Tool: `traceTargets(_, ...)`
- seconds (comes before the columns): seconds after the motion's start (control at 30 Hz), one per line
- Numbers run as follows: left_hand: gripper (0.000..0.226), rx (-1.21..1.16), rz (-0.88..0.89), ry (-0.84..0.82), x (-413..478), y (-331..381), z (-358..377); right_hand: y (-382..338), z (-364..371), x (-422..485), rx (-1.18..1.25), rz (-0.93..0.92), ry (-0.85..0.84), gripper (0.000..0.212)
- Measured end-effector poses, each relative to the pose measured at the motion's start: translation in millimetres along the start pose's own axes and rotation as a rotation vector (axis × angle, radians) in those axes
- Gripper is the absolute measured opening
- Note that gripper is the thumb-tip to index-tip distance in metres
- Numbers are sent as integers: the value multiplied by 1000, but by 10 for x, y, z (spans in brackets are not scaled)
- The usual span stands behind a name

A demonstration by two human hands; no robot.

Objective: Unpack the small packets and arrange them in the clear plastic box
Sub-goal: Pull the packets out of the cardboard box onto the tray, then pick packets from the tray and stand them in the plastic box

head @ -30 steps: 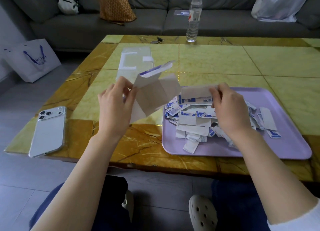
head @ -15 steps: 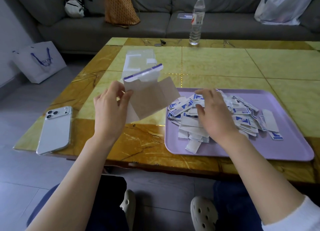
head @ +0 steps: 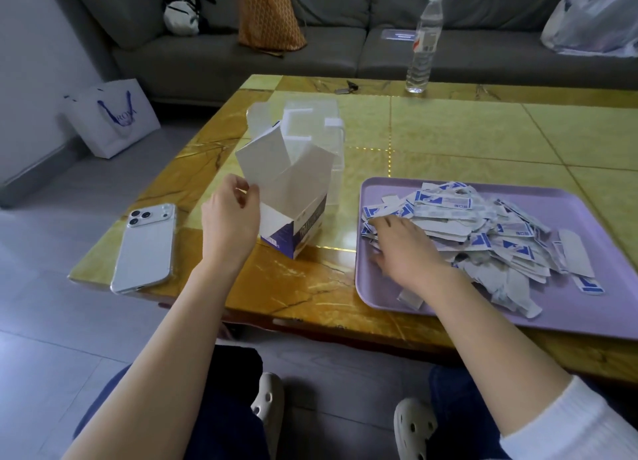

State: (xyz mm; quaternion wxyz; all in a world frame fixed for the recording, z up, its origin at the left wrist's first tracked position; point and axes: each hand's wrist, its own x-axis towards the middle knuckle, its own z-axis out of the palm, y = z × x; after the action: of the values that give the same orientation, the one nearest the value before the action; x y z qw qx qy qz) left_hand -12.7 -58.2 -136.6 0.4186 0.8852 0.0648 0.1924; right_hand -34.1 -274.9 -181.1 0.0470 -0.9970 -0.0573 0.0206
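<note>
My left hand [head: 229,218] pinches a flap of the carton [head: 293,200] near the front edge of the table [head: 448,131]; my right hand [head: 404,249] rests, fingers relaxed, on packets [head: 483,224] in the tray [head: 379,287].

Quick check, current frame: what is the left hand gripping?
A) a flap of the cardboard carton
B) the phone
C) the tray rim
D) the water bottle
A: the left hand pinches the edge of a raised flap on the open cardboard carton, which stands on the table to the right of the phone.
</note>
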Motion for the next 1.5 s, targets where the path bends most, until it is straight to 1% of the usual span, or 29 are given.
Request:
traceTargets(0.07, 23, 32, -54, -17, 2, -22, -30, 1, -10, -2, 21, -13, 5, 46)
traceTargets(0.13, 30, 197, -69, -4, -3, -38, -41, 9, -27, -1, 61, -27, 18, 47)
traceTargets(0.2, 38, 331, -43, 66, -28, -29, -38, 24, -43, 10, 97, -30, 40, 46)
traceTargets(0.27, 37, 342, 82, 184, -81, 38, -34, 49, -73, 16, 116, -20, 64, 48)
traceTargets(0.33, 28, 292, 289, 235, -179, 143, 5, 108, -136, -3, 160, 14, 77, 52)
traceTargets(0.37, 24, 261, 387, 214, -240, 197, 48, 152, -178, -24, 186, 32, 82, 54)
traceTargets(0.43, 18, 189, 541, 74, -372, 310, 183, 270, -258, -72, 204, 50, 102, 59)
traceTargets(0.5, 16, 168, 638, -111, -481, 377, 353, 395, -311, -103, 182, 71, 107, 65)
traceTargets(0.57, 18, 237, 681, -287, -546, 396, 531, 499, -316, -122, 153, 108, 80, 72)
traceTargets(0.63, 28, 358, 682, -437, -570, 383, 703, 592, -291, -137, 134, 145, 28, 79)
traceTargets(0.7, 39, 449, 660, -553, -590, 359, 845, 669, -254, -155, 149, 189, -19, 81)
traceTargets(0.77, 50, 510, 650, -640, -607, 360, 957, 744, -228, -163, 165, 221, -19, 74)
traceTargets(0.83, 56, 542, 624, -710, -624, 356, 1028, 795, -219, -161, 181, 228, 50, 59)
traceTargets(0.9, 57, 546, 603, -765, -634, 355, 1081, 840, -229, -153, 210, 230, 146, 46)
traceTargets(0.97, 54, 555, 599, -807, -645, 348, 1115, 896, -212, -129, 205, 225, 172, 44)
traceTargets(1.07, 49, 572, 602, -833, -654, 357, 1130, 956, -173, -88, 170, 200, 76, 53)
traceTargets(1.13, 46, 573, 598, -837, -648, 361, 1129, 975, -164, -70, 163, 208, 61, 50)
traceTargets(1.23, 44, 568, 589, -843, -641, 363, 1123, 961, -181, -59, 178, 208, 161, 32)
traceTargets(1.3, 44, 565, 590, -845, -637, 363, 1118, 956, -175, -41, 127, 198, 256, 19)
traceTargets(1.4, 43, 554, 583, -849, -634, 354, 1116, 955, -203, -46, 91, 232, 350, 22)
traceTargets(1.5, 44, 558, 568, -810, -626, 361, 1125, 895, -284, -91, 129, 203, 453, 22)
